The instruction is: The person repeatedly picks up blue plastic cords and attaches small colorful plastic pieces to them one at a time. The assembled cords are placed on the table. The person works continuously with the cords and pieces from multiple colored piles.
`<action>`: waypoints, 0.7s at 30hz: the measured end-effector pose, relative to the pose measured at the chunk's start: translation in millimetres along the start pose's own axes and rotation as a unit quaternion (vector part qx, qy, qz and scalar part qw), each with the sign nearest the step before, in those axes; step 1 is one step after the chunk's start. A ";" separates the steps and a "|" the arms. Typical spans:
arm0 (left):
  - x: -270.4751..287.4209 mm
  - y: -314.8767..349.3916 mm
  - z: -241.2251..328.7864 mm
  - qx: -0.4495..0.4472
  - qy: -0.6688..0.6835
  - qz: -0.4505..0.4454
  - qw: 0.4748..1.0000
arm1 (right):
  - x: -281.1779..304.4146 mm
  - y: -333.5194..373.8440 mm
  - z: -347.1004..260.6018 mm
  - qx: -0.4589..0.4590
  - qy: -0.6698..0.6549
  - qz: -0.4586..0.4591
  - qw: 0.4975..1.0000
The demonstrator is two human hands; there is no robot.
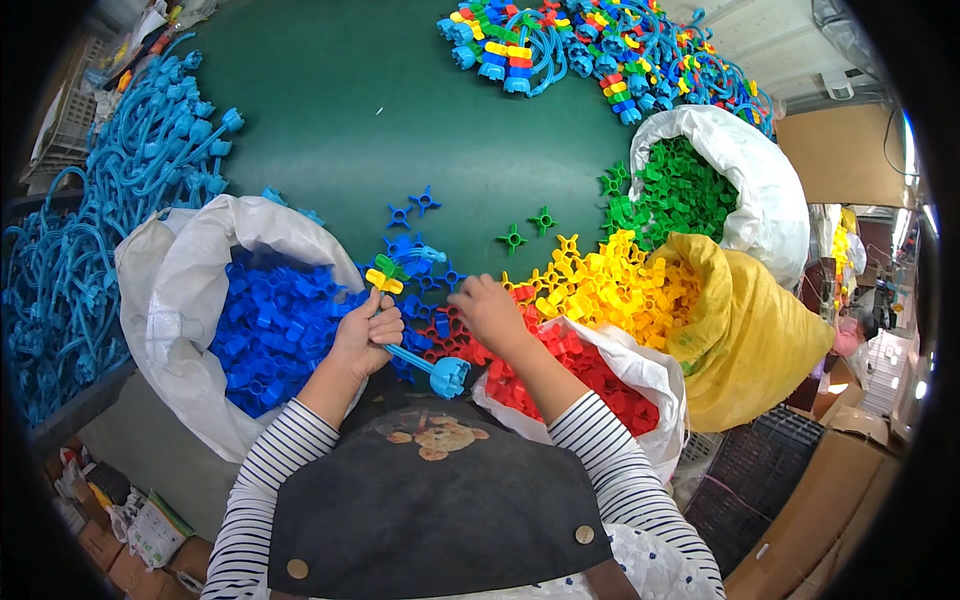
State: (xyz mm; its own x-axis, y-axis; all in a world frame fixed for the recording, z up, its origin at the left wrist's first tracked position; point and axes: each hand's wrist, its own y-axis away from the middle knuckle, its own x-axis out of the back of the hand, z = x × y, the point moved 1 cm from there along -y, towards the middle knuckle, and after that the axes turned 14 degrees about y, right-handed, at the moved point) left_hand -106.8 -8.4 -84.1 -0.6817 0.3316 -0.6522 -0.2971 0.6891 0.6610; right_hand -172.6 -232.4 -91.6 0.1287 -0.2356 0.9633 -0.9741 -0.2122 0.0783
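Observation:
My left hand (368,330) is closed round a light-blue plastic stem (407,357) with a flower-shaped cup at its lower end. Above the fist, a yellow spacer (383,281) and a green spacer (391,266) sit on it. The stem's light-blue tip (428,254) points up and to the right. My right hand (487,312) hovers low over loose red spacers (450,335), its fingers bent and blurred; whether they hold a piece is hidden. Blue star-shaped spacers (427,283) lie on the table between and beyond both hands.
White sacks of blue spacers (275,325), red spacers (580,375) and green spacers (690,185) ring the green table (400,120). A yellow sack (750,335) spills yellow spacers (600,290). Light-blue stems (150,140) are heaped at left; assembled colourful loops (620,60) lie far right.

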 end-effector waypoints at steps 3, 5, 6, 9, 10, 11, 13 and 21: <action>2.1 -2.0 3.8 0.000 0.026 -0.026 0.999 | -11.4 1.7 0.2 0.032 0.041 0.000 0.999; 1.8 -2.8 4.9 -0.022 0.034 -0.026 0.999 | -9.4 -4.0 -0.5 -0.005 0.050 0.020 0.999; 0.8 -2.8 5.0 -0.026 0.044 -0.027 0.998 | -5.0 -7.7 -0.5 -0.043 0.019 0.030 0.998; -4.2 -1.4 5.1 -0.069 0.070 0.015 0.995 | 19.6 -20.7 -0.3 -0.150 -0.121 0.158 0.969; -6.8 -0.8 3.7 -0.071 0.056 0.015 0.996 | 28.3 -26.2 -0.6 -0.186 -0.188 0.182 0.947; -10.2 -0.6 1.2 -0.042 0.045 -0.007 0.998 | 36.5 -31.7 -1.4 -0.217 -0.257 0.205 0.919; -16.4 -0.8 -6.2 -0.002 0.028 -0.017 0.999 | 51.4 -44.9 -6.7 -0.178 -0.271 0.230 0.917; -55.6 3.8 -0.3 -0.253 -0.428 -0.010 0.867 | 101.1 -95.6 -0.1 -0.033 -0.261 0.137 0.955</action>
State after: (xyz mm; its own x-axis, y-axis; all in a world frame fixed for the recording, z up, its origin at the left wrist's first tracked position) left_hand -70.3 -24.4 -45.2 0.0100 0.8292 -0.5589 -0.7060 0.4016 0.5833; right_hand -66.5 -235.8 -1.7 -0.0737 -0.7182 0.6919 -0.9919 -0.0190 -0.1254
